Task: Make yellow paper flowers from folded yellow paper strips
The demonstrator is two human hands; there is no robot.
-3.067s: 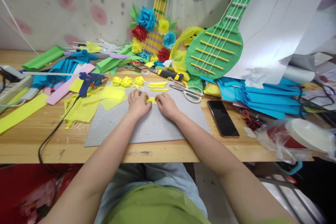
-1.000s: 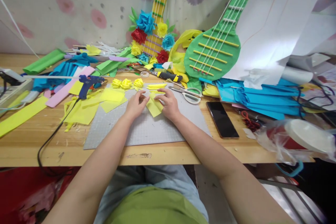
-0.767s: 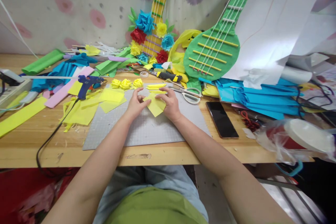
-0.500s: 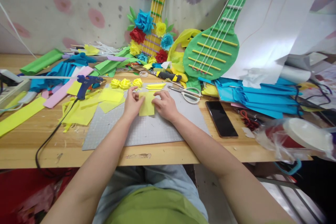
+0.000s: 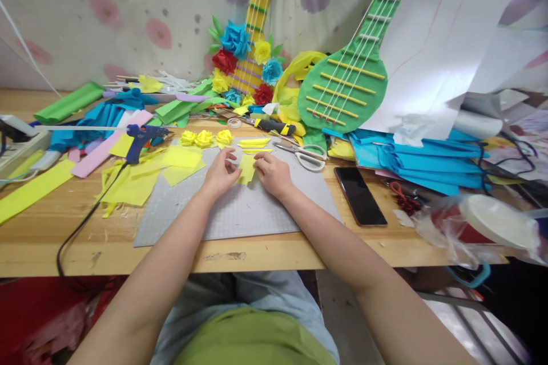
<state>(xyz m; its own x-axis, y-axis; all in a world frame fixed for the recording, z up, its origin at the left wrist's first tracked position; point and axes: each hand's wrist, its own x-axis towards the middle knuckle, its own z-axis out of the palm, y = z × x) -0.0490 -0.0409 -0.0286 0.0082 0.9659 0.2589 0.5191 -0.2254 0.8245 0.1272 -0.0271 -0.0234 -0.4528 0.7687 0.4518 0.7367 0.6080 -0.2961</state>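
A small square of yellow crepe paper (image 5: 245, 171) is held tilted above the grey cutting mat (image 5: 180, 214). My right hand (image 5: 273, 173) pinches its right edge between thumb and fingers. At the paper's left side, my left hand (image 5: 221, 173) has curved fingers with a gap between them and the thumb. The thumb tip is close to the paper; whether it touches I cannot tell. Just beyond the hands lie several folded yellow strips (image 5: 253, 144) and three yellow paper flowers (image 5: 204, 138). White-handled scissors (image 5: 310, 157) rest right of the strips.
A blue glue gun (image 5: 139, 141) with a black cord and yellow paper sheets (image 5: 182, 157) lie to the left. A phone (image 5: 360, 196) is on the right, near a bagged cup (image 5: 479, 222). Behind stand a green paper instrument (image 5: 345, 88) and a yellow one with flowers (image 5: 248, 68).
The yellow paper has tilted and looks narrower, shifting slightly right. My left hand's grip on it has loosened, with fingers spread further. My right hand has stayed at its right edge.
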